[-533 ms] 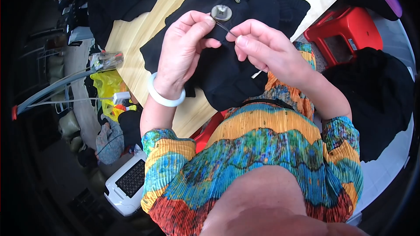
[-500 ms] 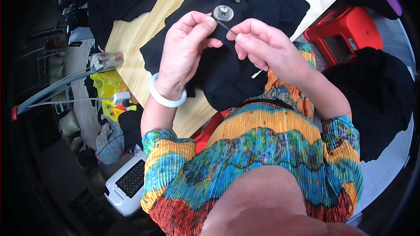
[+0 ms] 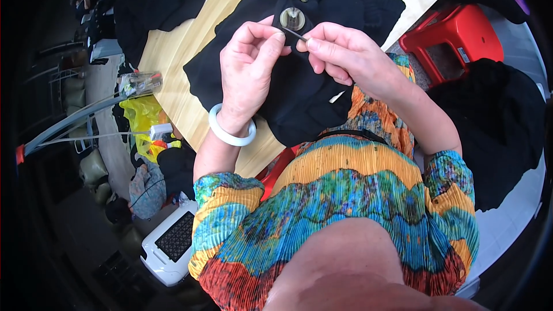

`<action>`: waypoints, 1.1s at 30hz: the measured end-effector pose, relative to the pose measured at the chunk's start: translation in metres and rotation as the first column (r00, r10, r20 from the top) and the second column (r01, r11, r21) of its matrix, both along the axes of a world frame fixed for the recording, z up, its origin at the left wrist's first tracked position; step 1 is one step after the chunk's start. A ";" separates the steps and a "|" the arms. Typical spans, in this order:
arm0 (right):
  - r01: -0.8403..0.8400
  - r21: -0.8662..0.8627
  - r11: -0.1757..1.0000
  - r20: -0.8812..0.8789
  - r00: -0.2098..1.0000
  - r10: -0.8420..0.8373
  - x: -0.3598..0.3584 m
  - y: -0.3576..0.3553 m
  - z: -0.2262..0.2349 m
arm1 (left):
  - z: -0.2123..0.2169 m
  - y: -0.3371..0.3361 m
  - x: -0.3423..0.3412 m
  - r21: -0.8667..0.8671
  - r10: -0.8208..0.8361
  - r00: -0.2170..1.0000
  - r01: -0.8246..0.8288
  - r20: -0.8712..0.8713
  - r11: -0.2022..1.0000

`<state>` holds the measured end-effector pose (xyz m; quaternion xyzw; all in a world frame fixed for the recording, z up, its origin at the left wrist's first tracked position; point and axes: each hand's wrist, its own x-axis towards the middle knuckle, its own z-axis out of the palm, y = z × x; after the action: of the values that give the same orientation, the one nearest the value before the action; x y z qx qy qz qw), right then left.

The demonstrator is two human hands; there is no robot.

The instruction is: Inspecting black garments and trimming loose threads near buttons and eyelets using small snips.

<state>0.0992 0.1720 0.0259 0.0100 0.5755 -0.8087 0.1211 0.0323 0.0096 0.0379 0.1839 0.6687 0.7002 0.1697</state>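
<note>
Head | right fingers (image 3: 324,52) pinch thin rod (image 3: 294,34) | left fingers (image 3: 268,53): hold unclear | black garment (image 3: 305,89) beneath, red stool (image 3: 469,31) rightward

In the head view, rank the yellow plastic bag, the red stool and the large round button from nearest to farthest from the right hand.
As seen from the right hand:
1. Large round button, just beyond the fingertips, leftward.
2. Red stool, off to the right.
3. Yellow plastic bag, far left.

Between the black garment (image 3: 311,92) and the dark cloth (image 3: 164,0), a hand could pass over a strip of bare tabletop (image 3: 173,52) — though a clear container (image 3: 141,83) crowds its left edge; rightward, a red stool (image 3: 481,34) (beside the tabletop) obstructs.
</note>
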 end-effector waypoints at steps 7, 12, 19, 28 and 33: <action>-0.031 -0.019 0.999 -0.026 0.999 0.030 -0.010 -0.007 -0.005 | -0.007 -0.007 0.001 0.013 0.020 0.999 -0.019 -0.050 1.000; -0.031 0.029 0.999 -0.058 0.998 0.032 -0.008 -0.010 -0.004 | 0.000 -0.014 -0.004 0.086 0.061 0.987 -0.074 0.147 0.994; -0.029 0.012 0.999 -0.025 0.999 0.030 -0.012 -0.009 -0.005 | -0.006 -0.010 0.000 0.066 0.065 0.998 -0.067 0.026 0.996; -0.152 0.016 0.988 -0.173 0.973 0.152 -0.004 -0.017 -0.007 | -0.004 -0.044 -0.012 0.104 0.108 0.993 -0.113 0.053 0.988; -0.052 0.211 0.976 -0.116 0.990 0.078 -0.005 0.001 -0.013 | -0.005 -0.098 -0.025 0.032 0.193 0.980 -0.195 0.051 0.980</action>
<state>0.0945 0.1735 0.0126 -0.0463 0.6633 -0.7388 0.1099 0.0075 -0.0885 0.0328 0.1043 0.6663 0.7297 0.1129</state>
